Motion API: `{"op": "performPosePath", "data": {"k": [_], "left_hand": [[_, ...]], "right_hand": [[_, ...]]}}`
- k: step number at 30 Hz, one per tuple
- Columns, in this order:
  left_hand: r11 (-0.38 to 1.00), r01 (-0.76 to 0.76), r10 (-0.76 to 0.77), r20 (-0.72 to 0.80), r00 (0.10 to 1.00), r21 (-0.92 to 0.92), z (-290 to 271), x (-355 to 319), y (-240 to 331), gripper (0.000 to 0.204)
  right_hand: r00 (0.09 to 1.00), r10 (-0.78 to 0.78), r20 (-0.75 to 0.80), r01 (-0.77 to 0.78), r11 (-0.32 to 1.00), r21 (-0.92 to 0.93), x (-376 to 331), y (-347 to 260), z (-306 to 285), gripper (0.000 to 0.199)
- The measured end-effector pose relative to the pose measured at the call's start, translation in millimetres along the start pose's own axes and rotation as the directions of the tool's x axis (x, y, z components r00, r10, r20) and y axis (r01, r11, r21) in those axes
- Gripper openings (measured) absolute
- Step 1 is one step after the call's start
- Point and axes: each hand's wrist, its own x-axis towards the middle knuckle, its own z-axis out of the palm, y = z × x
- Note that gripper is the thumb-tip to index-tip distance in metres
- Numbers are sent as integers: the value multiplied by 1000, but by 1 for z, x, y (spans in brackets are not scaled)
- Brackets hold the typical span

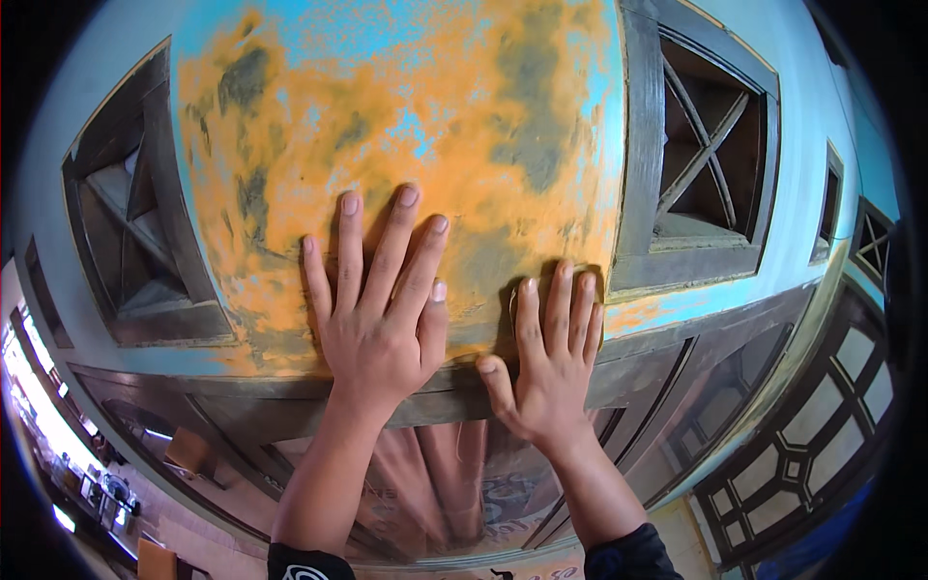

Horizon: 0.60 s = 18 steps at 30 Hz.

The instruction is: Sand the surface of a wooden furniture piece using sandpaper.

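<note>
My left hand (pixel 377 309) lies on the patchy wall panel (pixel 416 97), its fingers spread apart and nothing in it. The panel is bright blue under smeared orange, with dull olive-grey patches. Lower and to the right, my right hand (pixel 554 377) rests near the panel's bottom edge with its fingers stretched upward and the thumb apart. A thin dark and yellowish outline shows around those fingers; whether it is a flat piece under them or only shadow, I cannot tell.
Brown wooden vent frames with crossed bars stand left (pixel 145 213) and right (pixel 701 145) of the panel. A wooden beam (pixel 261 387) runs below, above glass with pinkish curtain (pixel 435 474) behind it. Far below left is a brown chair (pixel 193 451); a window grille (pixel 802 454) is at right.
</note>
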Motion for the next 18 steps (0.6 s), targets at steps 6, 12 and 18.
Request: {"op": "performPosePath", "data": {"k": [6,12,18], "left_hand": [[1000,12,-12,3,1000,-3,3,-7,-4,47],[1000,6,-7,12,1000,28,-3,-9,-5,46],[999,26,-26,1,1000,26,0,-10,-4,46]], "right_hand": [[993,-54,-109,57,998,22,55,12,-12,73],[1000,-11,8,11,1000,16,-3,-1,-5,77],[997,-53,-60,55,998,26,57,10,-15,78]]}}
